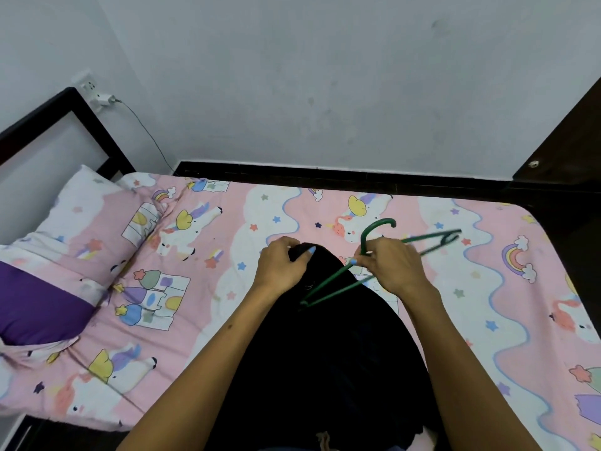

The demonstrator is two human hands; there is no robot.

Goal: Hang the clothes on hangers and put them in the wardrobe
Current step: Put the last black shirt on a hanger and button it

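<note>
Over the bed's [422,320] near edge, the left hand [279,265] pinches a black garment's [325,353] top. The right hand [393,265] grips a green hanger [328,288], whose lower tip seems tucked into the cloth.

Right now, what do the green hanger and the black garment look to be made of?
Green hanger: thin rods with a smooth, even green coat, likely plastic or coated wire; I cannot tell which. Black garment: soft matte cloth that drapes and bunches under the left hand; the weave is too dark to tell.
</note>
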